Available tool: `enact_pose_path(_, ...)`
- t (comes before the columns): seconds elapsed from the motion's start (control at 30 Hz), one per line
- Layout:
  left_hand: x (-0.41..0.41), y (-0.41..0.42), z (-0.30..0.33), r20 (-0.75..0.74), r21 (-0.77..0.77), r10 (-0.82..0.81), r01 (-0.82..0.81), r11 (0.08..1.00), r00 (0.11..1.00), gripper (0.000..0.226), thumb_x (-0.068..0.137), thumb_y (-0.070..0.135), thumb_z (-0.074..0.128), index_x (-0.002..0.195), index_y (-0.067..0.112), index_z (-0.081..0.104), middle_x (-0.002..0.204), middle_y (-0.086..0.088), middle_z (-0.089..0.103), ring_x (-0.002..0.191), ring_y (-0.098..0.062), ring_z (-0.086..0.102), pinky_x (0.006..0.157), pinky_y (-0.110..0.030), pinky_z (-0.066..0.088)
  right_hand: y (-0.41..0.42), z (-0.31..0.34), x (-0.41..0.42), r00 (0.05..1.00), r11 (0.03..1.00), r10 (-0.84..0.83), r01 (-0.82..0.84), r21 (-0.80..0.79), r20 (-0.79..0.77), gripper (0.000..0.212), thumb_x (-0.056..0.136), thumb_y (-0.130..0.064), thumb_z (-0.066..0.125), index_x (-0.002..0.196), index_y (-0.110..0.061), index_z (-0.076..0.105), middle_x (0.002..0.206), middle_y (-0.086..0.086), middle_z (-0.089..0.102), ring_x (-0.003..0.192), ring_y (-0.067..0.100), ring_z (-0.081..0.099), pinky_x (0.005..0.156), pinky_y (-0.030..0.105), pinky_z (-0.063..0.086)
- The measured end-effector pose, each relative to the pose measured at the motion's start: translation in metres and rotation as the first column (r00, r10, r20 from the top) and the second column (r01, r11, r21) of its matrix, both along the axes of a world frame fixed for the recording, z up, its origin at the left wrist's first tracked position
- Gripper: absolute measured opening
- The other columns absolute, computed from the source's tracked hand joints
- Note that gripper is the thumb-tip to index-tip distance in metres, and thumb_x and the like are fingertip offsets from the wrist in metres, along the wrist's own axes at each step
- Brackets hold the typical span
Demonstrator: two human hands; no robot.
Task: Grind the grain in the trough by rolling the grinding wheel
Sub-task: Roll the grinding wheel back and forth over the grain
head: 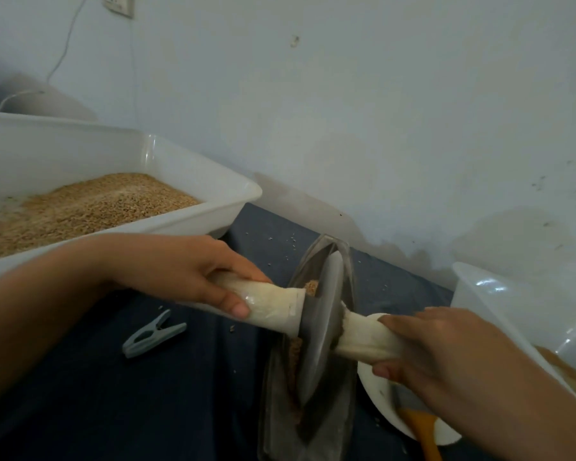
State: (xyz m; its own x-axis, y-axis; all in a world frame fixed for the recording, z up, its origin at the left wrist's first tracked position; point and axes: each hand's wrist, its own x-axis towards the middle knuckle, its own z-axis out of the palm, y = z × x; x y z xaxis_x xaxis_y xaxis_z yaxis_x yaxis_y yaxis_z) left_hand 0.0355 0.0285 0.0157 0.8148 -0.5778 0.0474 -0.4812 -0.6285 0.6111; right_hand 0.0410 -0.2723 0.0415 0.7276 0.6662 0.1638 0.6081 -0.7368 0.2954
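Upright within the narrow trough point(313, 424), the grinding wheel point(320, 324) — a heavy, rigid disc by its look — is best held by its cloth-wrapped axle. Left hand point(193, 274) and right hand point(446, 351) each grip one handle end. Grain point(311, 287) lines the trough; a white tub point(193, 181) alongside holds more.

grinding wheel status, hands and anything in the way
Left hand and right hand grip the axle handles. Grinding wheel upright in the trough on grain. Clothespin lies clear.
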Motion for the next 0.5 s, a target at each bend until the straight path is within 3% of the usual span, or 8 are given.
enact_pose_path(0.1,-0.001,0.001,0.002,-0.039,-0.023,-0.025,0.024,0.999,0.999,0.042,0.082,0.043,0.059,0.124,0.04,0.055,0.107,0.028,0.063,0.096,0.009,0.059,0.078,-0.002,0.037,-0.001,0.005,-0.008,0.999,1.0,-0.016,0.016,0.011,-0.032,0.051,0.08,-0.071,0.038,0.122,-0.043,0.046,0.07,-0.022,0.036,0.072,-0.001,0.037,0.064,0.008,0.029)
enact_pose_path(0.2,0.003,-0.004,-0.006,0.019,0.019,0.057,-0.058,0.998,0.998,0.038,0.083,0.046,0.057,0.12,0.051,0.051,0.105,0.027,0.064,0.096,0.01,0.057,0.079,-0.004,0.037,0.0,-0.004,0.005,0.998,0.988,0.006,0.004,0.155,-0.064,0.043,0.081,-0.065,0.043,0.118,-0.045,0.05,0.086,-0.025,0.053,0.084,-0.003,0.047,0.069,0.011,0.031)
enact_pose_path(0.3,0.01,-0.015,-0.02,0.314,0.114,0.224,-0.271,0.956,0.922,0.041,0.089,0.042,0.055,0.127,0.051,0.043,0.113,0.027,0.055,0.104,0.008,0.051,0.083,-0.009,0.034,0.003,-0.022,0.026,0.999,0.974,-0.051,0.049,0.223,0.001,0.04,0.086,-0.055,0.048,0.124,-0.043,0.048,0.108,-0.018,0.061,0.099,0.003,0.053,0.083,0.019,0.036)
enact_pose_path(0.4,0.018,-0.029,-0.034,0.672,0.175,0.225,-0.446,0.878,0.706,0.048,0.092,0.044,0.048,0.138,0.041,0.036,0.124,0.017,0.052,0.113,-0.004,0.047,0.09,-0.022,0.032,0.003,-0.033,0.036,0.993,0.967,-0.112,0.1,0.236,0.04,0.047,0.089,-0.053,0.047,0.133,-0.04,0.04,0.119,-0.017,0.058,0.107,0.005,0.05,0.093,0.021,0.035)
enact_pose_path(0.43,0.019,-0.03,-0.036,0.694,0.162,0.219,-0.446,0.88,0.685,0.048,0.092,0.044,0.048,0.138,0.041,0.036,0.124,0.017,0.053,0.112,-0.004,0.047,0.091,-0.023,0.032,0.002,-0.034,0.037,0.993,0.965,-0.113,0.1,0.242,0.038,0.046,0.089,-0.052,0.047,0.132,-0.04,0.041,0.118,-0.017,0.058,0.106,0.005,0.05,0.093,0.021,0.035)
enact_pose_path(0.5,0.019,-0.023,-0.031,0.611,0.143,0.218,-0.377,0.915,0.761,0.047,0.09,0.043,0.053,0.135,0.043,0.041,0.119,0.019,0.055,0.108,0.0,0.049,0.091,-0.022,0.035,0.002,-0.03,0.033,0.996,0.976,-0.084,0.074,0.204,0.041,0.041,0.088,-0.054,0.047,0.127,-0.041,0.045,0.109,-0.017,0.059,0.1,0.005,0.05,0.085,0.019,0.036)
